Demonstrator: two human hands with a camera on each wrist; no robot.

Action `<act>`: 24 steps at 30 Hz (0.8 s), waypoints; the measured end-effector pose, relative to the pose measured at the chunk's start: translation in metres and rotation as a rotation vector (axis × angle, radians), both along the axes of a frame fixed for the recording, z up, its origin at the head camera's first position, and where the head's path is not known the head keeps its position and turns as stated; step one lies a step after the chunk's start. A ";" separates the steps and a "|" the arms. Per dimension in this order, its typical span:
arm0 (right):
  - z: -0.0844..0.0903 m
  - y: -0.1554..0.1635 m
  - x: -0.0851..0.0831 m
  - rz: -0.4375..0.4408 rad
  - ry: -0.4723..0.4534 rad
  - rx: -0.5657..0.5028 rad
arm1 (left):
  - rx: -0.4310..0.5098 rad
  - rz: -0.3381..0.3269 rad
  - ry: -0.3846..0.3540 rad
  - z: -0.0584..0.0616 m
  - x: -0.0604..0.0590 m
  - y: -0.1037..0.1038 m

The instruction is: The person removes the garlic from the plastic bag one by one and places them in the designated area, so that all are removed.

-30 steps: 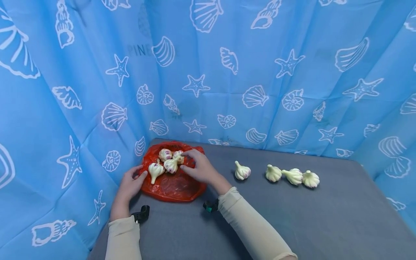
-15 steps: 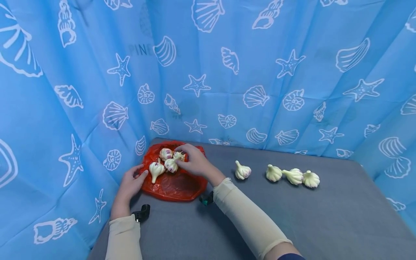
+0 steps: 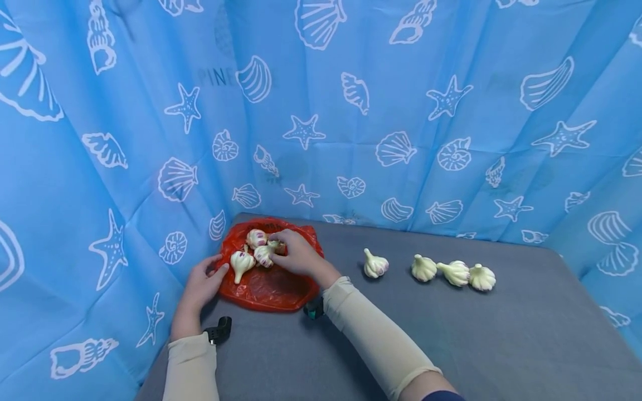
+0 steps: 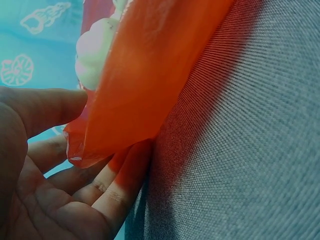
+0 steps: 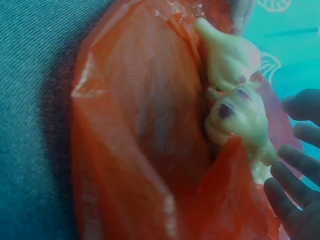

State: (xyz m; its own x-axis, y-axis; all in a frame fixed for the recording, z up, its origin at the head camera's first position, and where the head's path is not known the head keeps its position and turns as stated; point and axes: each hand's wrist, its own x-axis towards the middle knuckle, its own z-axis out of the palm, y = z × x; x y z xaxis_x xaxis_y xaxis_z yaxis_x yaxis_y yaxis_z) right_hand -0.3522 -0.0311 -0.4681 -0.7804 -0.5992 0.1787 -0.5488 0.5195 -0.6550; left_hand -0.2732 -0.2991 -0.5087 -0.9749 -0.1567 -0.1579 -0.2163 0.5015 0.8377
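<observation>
A red plastic bag [image 3: 266,287] lies flat at the grey table's back left with several purple-streaked garlic bulbs [image 3: 241,262] on it. My left hand [image 3: 213,268] rests at the bag's left edge. In the left wrist view its straight fingers [image 4: 120,180] lie under the bag [image 4: 145,75] and the thumb sits beside it. My right hand [image 3: 282,249] reaches over the bulbs from the right, fingertips at one bulb [image 3: 264,254]. The right wrist view shows its fingers [image 5: 295,162] spread just beside a bulb [image 5: 240,120], closed round nothing.
Several more garlic bulbs lie in a row on the grey table [image 3: 451,345] to the right of the bag, from one [image 3: 374,264] to the last [image 3: 482,277]. A blue curtain with shell prints [image 3: 401,111] walls the table at the back and both sides.
My right hand has drawn a little left and nearer onto the bulbs in the bag, the forearm following. The left hand and the row of bulbs have stayed put.
</observation>
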 end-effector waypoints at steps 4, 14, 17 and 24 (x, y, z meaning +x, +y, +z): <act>-0.007 0.000 0.000 -0.017 0.018 0.022 | 0.001 -0.002 -0.011 -0.001 0.000 0.000; -0.013 -0.003 0.000 -0.072 0.027 0.089 | -0.005 0.002 -0.003 -0.003 0.000 -0.001; -0.014 -0.003 -0.001 -0.077 0.022 0.103 | -0.007 0.003 -0.007 -0.002 0.000 -0.001; -0.013 -0.002 0.000 -0.060 -0.002 0.072 | -0.014 0.014 0.013 -0.001 -0.002 0.001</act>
